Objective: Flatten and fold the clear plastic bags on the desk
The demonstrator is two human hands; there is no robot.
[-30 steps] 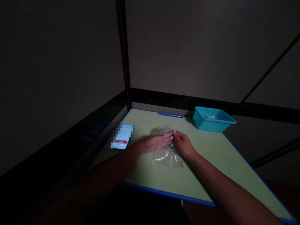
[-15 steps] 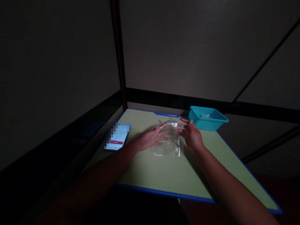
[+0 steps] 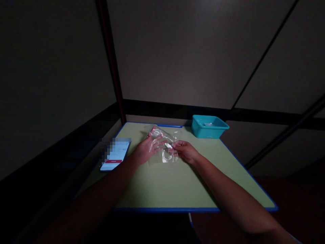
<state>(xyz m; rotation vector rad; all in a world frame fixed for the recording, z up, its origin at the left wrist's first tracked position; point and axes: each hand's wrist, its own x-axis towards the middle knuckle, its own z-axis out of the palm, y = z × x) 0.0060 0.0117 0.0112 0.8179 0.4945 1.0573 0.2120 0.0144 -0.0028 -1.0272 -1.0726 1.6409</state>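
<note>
A clear plastic bag (image 3: 167, 156), crinkled and shiny, is between my hands above the table. My left hand (image 3: 147, 148) has its fingers spread, and the film lies over them; they look to be inside the bag, though the see-through film makes this hard to tell. On the bag's right side, my right hand (image 3: 186, 151) is closed, pinching the film between thumb and fingers.
The pale green table (image 3: 167, 189) has a blue edge. A lit phone (image 3: 116, 156) lies at its left side. At the back right stands a turquoise plastic basket (image 3: 209, 131) with something pale inside. Dark-trimmed walls (image 3: 175, 61) rise behind and to the left.
My right hand has gone from loosely spread fingers to a pinch on the bag's right side. The bag is more bunched, with my left fingers spread under its film. The view has shifted.
</note>
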